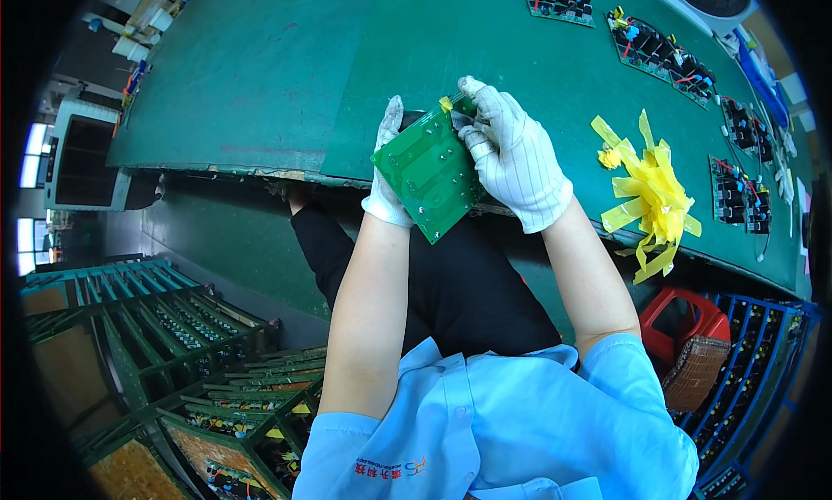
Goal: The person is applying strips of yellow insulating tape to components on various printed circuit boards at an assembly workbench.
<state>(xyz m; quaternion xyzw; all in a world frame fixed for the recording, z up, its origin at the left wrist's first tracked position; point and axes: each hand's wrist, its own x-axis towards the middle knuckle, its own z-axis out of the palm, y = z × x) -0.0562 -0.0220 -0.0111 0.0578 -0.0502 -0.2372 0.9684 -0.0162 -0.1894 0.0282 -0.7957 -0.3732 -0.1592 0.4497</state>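
Note:
A green circuit board (425,175) is tilted in front of me over the bench's near edge, its solder side facing up. My left hand (386,198), in a white glove, is closed around the board's left side; part of it is hidden behind the board. A small piece of yellow tape (446,104) sits at the board's top corner. Beside that corner is my right hand (520,162), in a striped white glove, its fingers closed on a small, dark grey, pointed piece that I cannot make out.
Loose yellow tape strips (654,201) lie in a heap on the green bench (260,84). Several populated circuit boards (663,54) line its right side. A red chair (685,322) is at lower right, near a blue rack (745,361); green racks (165,327) stand at lower left.

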